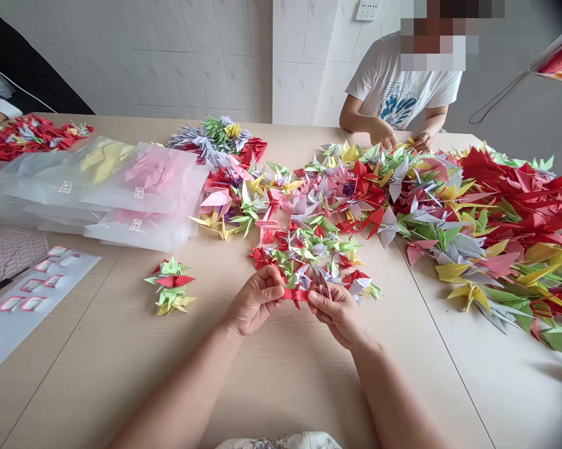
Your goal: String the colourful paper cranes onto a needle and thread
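Note:
My left hand (257, 300) and my right hand (334, 310) meet over the near middle of the wooden table (122, 374). Both pinch the same small red folded paper piece (296, 294), one at each end. My right hand also has a pale folded paper piece (319, 278) sticking up from its fingers. Just behind my hands lies a heap of small origami pieces (309, 252) in red, green, white and yellow. To the left of my hands sits a small stack of folded pieces (171, 285), green, red and yellow.
A big spread of coloured origami (472, 212) covers the right half. Clear plastic bags of paper (122, 187) lie at the left, a sheet of labels (23, 299) nearer. Across the table a person in a white shirt (402, 87) handles pieces. Red pieces (23, 134) sit far left.

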{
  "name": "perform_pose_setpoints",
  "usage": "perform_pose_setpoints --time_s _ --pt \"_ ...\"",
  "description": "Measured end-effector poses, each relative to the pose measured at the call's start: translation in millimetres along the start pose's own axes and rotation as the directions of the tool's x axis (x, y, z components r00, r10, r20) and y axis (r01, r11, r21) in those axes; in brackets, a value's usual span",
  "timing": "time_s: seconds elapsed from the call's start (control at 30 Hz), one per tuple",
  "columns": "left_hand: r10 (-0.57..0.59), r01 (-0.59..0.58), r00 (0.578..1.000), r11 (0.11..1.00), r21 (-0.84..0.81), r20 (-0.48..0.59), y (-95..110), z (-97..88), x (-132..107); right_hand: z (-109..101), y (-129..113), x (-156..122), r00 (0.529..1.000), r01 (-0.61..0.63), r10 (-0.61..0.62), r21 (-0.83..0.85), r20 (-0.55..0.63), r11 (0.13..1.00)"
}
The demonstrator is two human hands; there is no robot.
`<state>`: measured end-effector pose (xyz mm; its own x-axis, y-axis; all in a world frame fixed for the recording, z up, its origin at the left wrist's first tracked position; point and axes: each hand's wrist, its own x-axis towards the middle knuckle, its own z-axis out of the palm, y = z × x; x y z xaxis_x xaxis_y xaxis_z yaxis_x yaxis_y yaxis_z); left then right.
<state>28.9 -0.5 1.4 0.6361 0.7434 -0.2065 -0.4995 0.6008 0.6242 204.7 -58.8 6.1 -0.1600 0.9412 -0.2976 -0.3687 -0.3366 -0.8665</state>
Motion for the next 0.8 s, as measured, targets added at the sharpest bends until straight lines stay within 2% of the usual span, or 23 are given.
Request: perform_pose_setpoints --time_s 0.2,0.33,0.47,0.53,0.67,0.8 --pt "0.055 -0.056 0.998 0.997 -0.061 -0.029 4.1 -3.5 1.6 -1.5 -3.3 0.4 0.997 0.009 -0.005 0.046 -0.079 0.999" --pt "0.079 -0.077 0.997 0.994 0.075 -0.023 3.6 2.2 0.7 -0.4 -3.4 1.9 0.991 0.009 -0.001 0.061 -0.135 0.998" --pt "0.060 -0.069 0.997 0.966 0.250 0.042 -1.8 11.8 -1.3 2.7 -0.4 2.8 0.994 0.014 -0.010 0.039 -0.110 0.999" --pt "0.063 -0.072 0.997 0.954 0.292 0.041 -4.4 13.3 -1.5 4.2 0.9 2.9 0.995 0.011 -0.010 0.014 -0.103 1.000" --pt "0.075 -0.069 0.997 0.959 0.276 -0.012 -6.3 8.9 -0.2 6.1 1.3 2.1 0.996 0.010 -0.014 -0.047 -0.088 0.999" --pt "0.062 -0.056 0.998 0.965 0.255 -0.015 -4.4 6.2 0.3 6.4 1.3 1.7 0.995 0.032 -0.041 -0.105 -0.091 0.994"
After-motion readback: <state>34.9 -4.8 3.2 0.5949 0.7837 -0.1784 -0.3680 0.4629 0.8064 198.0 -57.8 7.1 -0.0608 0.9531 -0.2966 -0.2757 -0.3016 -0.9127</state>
